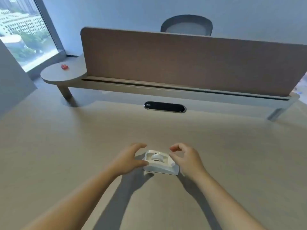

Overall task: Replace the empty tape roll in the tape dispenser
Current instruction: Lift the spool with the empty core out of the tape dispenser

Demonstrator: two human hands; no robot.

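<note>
A white tape dispenser (160,163) sits on the beige desk (66,146) just in front of me. A pale roll or core (157,157) rests in its cradle; I cannot tell whether tape is on it. My left hand (128,161) curves around the dispenser's left end, thumb against its near left corner and fingers spread above its far side. My right hand (186,159) hovers at the right end, fingers curled and apart, thumb close to the dispenser's top edge. Neither hand has clearly closed on anything.
A brown divider panel (182,63) stands on a raised shelf (166,90) across the back of the desk. A black cable port (165,107) lies in the desk below it. A small red object (64,66) rests on the shelf's round left end. A chair back (186,25) shows behind the panel.
</note>
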